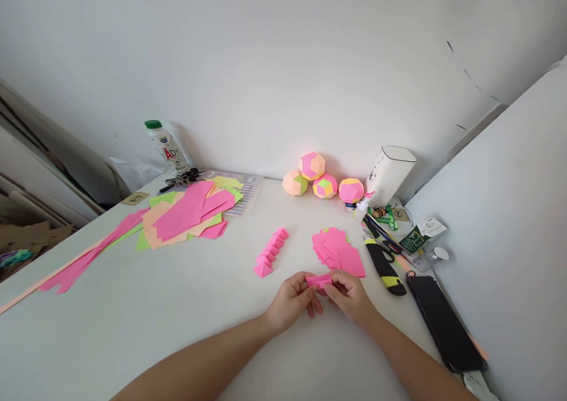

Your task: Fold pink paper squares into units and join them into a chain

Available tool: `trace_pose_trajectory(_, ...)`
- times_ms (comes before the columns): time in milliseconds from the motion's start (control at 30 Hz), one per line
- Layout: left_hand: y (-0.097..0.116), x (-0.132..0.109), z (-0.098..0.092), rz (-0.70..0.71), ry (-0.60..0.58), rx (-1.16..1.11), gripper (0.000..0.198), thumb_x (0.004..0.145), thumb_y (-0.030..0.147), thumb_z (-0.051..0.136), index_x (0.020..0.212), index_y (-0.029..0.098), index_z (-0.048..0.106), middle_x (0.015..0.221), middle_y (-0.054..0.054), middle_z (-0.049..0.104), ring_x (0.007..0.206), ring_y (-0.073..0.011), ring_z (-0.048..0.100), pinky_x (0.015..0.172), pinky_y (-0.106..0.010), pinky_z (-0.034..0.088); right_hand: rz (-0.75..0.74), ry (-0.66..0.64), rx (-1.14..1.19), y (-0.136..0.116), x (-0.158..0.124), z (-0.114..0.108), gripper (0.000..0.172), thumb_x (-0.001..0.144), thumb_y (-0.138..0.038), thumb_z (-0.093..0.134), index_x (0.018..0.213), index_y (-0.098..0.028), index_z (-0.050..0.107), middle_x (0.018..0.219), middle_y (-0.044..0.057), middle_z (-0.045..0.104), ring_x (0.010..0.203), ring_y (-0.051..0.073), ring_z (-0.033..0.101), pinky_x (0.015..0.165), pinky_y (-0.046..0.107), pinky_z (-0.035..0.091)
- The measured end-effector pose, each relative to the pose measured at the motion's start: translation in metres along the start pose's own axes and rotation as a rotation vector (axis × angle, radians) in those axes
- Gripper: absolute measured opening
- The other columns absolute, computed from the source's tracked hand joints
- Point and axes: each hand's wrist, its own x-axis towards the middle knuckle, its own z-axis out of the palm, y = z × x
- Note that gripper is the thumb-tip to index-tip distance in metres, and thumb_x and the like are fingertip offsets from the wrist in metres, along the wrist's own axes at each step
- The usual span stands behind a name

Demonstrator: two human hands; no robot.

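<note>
My forearms (190, 357) are taking up the bottom of the view, and my hands are sitting close together over the worktop (133, 324). My left hand (287, 302) is pinching one end of a small folded pink paper (319, 280), thumb and fingers closed on it, and my right hand (353, 297) is gripping the other end the same way. So the piece is spanning the gap between my fingers, right in front of a loose stack of pink sheets (341, 253) with a bit of green peeking out at the back.

Left of that stack, a row of folded pink pieces (271, 252) is running away from me at a slant. Further left, a messy heap of pink, peach and green paper (186, 212) is spreading out, with long paper strips (95, 250) trailing off beside it. A bottle with a green cap (168, 147) is standing behind the heap.

Near the wall, four paper balls (312, 166) are bunching up, one perching above two others, and a white container (390, 173) is standing just right of them. Over on my right, a black-and-yellow tool (384, 265) is lying near the stack, and a phone (445, 321) is resting beyond it.
</note>
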Motion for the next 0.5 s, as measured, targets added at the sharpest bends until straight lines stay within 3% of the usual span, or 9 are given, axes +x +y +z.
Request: trace_pose_trajectory(500,0.0028,-0.0017,0.0012,-0.041,-0.042,0.078,0.034,0.08,0.044,0.058,0.09,0.012,0.055,0.079,-0.008,0.068,0.052,-0.0128,0.062,0.046,-0.022,0.044,0.103,0.02,0.112,-0.0047,-0.0005,0.0006,0.023,0.083,-0.029,0.057,0.064,-0.017,0.055,0.06,-0.003,0.051,0.047,0.01,0.045,0.044,0.022,0.035)
